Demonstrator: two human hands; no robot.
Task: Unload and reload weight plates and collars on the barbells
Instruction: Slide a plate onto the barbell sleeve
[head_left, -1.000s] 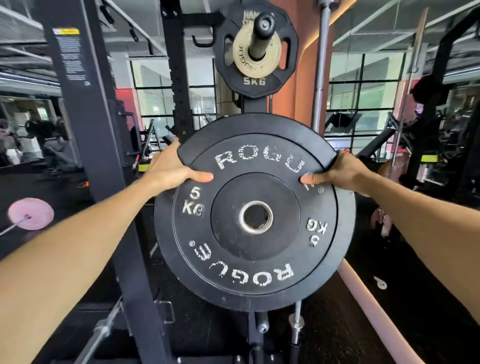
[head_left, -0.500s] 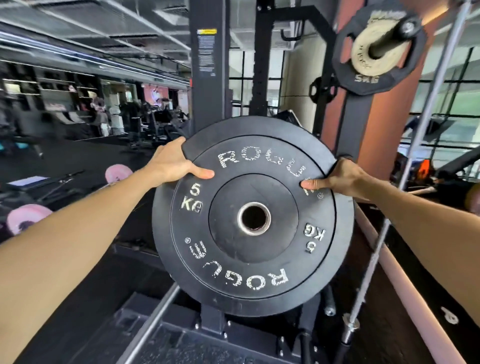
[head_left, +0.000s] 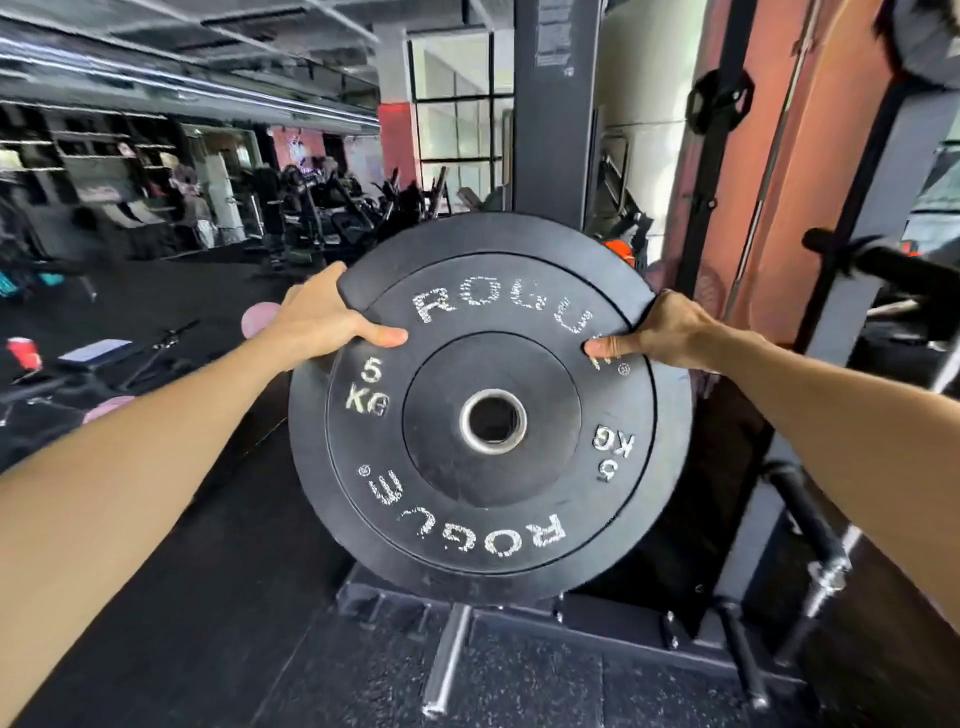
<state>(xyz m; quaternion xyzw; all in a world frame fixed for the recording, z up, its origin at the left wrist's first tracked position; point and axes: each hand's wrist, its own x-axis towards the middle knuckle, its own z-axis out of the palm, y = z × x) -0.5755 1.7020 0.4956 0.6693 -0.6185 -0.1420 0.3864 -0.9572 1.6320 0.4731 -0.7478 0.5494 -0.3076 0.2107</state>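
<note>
I hold a black 5 kg bumper plate (head_left: 491, 499) with white ROGUE lettering upright in front of me, its steel-ringed centre hole facing me. My left hand (head_left: 322, 319) grips its upper left rim, thumb on the face. My right hand (head_left: 660, 332) grips the upper right rim the same way. A black barbell sleeve (head_left: 893, 273) juts in from the right edge, apart from the plate. A pink plate (head_left: 257, 319) on a barbell lies on the floor at left, partly hidden by my left hand.
A dark rack upright (head_left: 556, 109) rises directly behind the plate, with its base frame (head_left: 519, 623) on the black floor below. Storage pegs (head_left: 805, 525) stick out at lower right. A small plate (head_left: 719, 101) hangs further back. Gym machines fill the far left.
My view has swung left with the plate held the same way; the rack's stored 5 kg plate has slid out of sight at top right and more gym floor shows.
</note>
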